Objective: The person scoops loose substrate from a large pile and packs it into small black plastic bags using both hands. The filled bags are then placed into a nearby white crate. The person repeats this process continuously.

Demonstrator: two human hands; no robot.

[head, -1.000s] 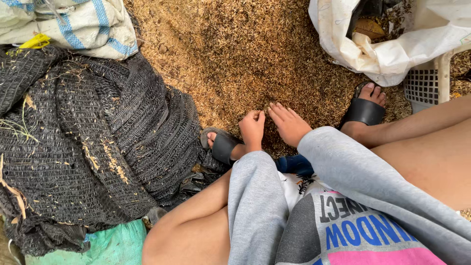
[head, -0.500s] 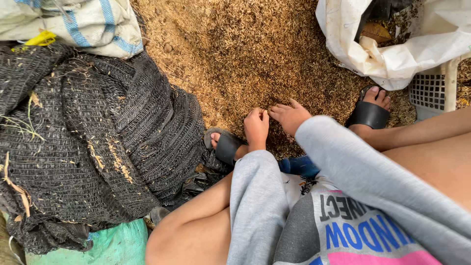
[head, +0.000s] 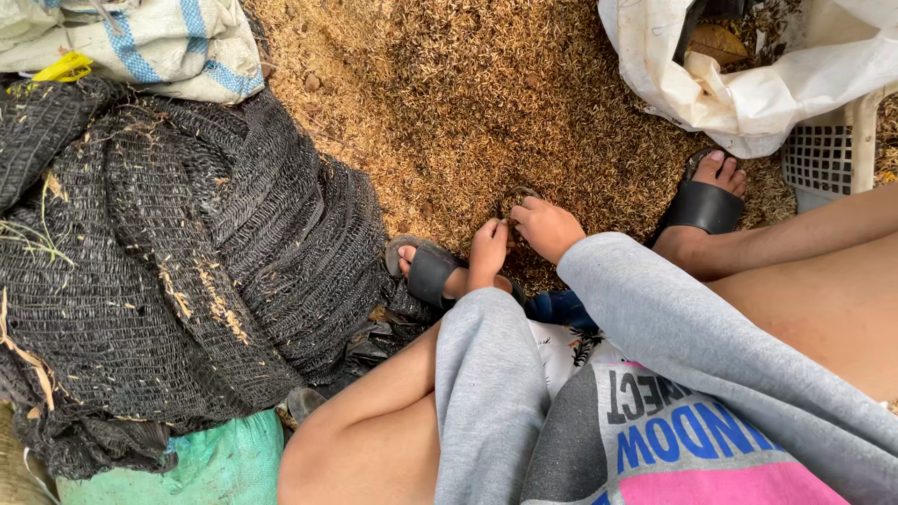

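The left hand (head: 488, 251) and right hand (head: 547, 227) reach down side by side between the knees to the near edge of a wide bed of dry husks (head: 486, 103) spread over the ground. Both hands have their fingers curled down into the loose material, pinching at a small dark-rimmed round thing (head: 517, 198) half sunk in it just beyond the fingertips; whether either grip has closed on anything I cannot tell, since the fingertips are buried. The husks look light, dry and loose, likely to spill through open fingers, so they are best scooped with cupped palms rather than pinched. The round thing is too small and too covered to name.

To the left lies a heap of black netting (head: 178, 262), soft and floppy, flecked with husks. A striped woven sack (head: 159, 42) sits at the far left, a white sack (head: 748, 89) at the far right beside a pale plastic crate (head: 823, 159), both cut off by the frame. Grey sleeves hide the wrists, and the black sandals (head: 702, 206) flank the hands
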